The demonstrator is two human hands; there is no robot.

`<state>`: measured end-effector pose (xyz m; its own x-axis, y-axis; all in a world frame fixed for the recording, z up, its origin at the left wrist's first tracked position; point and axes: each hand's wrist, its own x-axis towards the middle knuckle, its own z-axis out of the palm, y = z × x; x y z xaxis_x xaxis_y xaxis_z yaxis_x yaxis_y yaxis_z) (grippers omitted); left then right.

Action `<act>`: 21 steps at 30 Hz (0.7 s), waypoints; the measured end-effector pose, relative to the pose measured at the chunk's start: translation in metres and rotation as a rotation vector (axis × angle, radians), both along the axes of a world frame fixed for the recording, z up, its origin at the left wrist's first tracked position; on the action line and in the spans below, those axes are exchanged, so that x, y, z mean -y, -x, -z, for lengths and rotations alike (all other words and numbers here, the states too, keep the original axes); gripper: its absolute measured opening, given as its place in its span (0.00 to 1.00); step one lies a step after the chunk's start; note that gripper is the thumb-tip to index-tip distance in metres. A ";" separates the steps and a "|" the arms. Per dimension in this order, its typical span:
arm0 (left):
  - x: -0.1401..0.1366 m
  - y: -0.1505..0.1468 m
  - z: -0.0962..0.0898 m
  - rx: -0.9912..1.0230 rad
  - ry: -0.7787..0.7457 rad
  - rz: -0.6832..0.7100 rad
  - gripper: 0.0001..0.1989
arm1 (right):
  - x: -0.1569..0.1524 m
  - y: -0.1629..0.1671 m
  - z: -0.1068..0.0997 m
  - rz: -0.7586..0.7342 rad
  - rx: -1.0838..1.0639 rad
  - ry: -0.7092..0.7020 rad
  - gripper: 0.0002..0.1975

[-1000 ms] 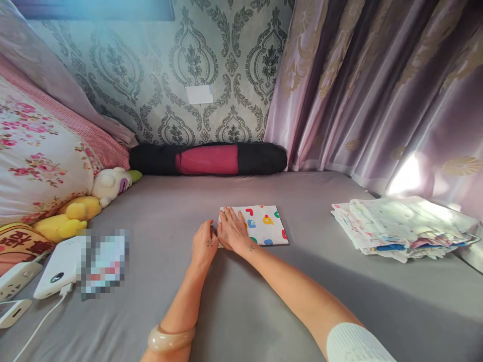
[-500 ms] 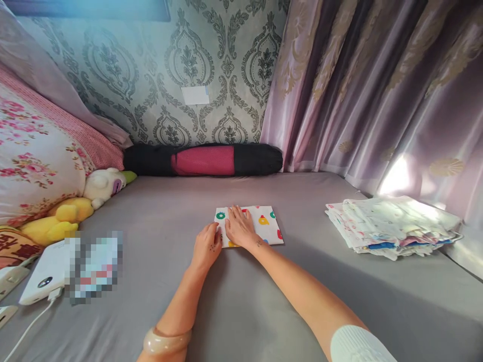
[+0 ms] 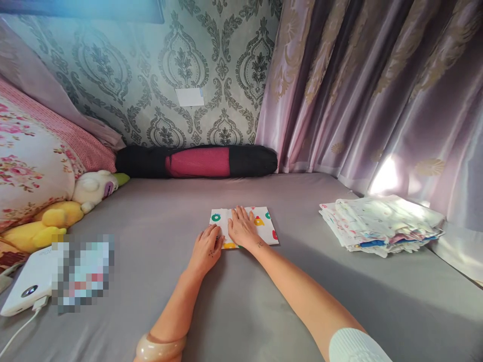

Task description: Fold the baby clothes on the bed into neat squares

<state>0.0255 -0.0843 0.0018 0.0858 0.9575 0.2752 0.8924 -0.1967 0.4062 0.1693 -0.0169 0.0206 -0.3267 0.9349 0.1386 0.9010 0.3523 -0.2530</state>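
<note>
A folded white cloth with coloured letter-like prints lies flat on the grey bed sheet. My right hand rests on top of it, palm down, with its fingers stretched out. At the cloth's near left corner is my left hand, its fingers bent and close together over the edge. The fingertips of that hand are partly hidden. Off to the right sits a stack of folded cloths, light coloured with some blue and pink edges.
A grey sheet covers the bed. On the left are a white power bank with a cable, a blurred-out item, plush toys and a floral pillow. A black and pink roll lies along the wall; curtains hang right.
The view has turned slightly, so most things sit further left. My right hand has slid a little rightward over the cloth, while my left hand stays at its left edge.
</note>
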 end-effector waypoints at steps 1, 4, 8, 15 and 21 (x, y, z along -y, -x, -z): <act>0.001 -0.001 -0.002 -0.009 0.015 -0.006 0.15 | 0.000 -0.002 -0.001 0.019 0.005 -0.003 0.28; 0.004 -0.005 -0.007 -0.040 0.058 -0.032 0.17 | 0.001 -0.006 0.000 0.048 0.012 0.024 0.28; 0.006 -0.009 -0.010 -0.078 0.111 -0.038 0.21 | 0.002 -0.005 0.000 0.056 -0.001 0.046 0.29; 0.007 -0.009 -0.010 -0.108 0.175 -0.033 0.26 | 0.000 -0.015 -0.003 0.102 -0.008 0.050 0.28; 0.005 -0.010 -0.009 -0.098 0.171 -0.043 0.26 | 0.001 -0.021 0.001 0.139 0.007 0.041 0.28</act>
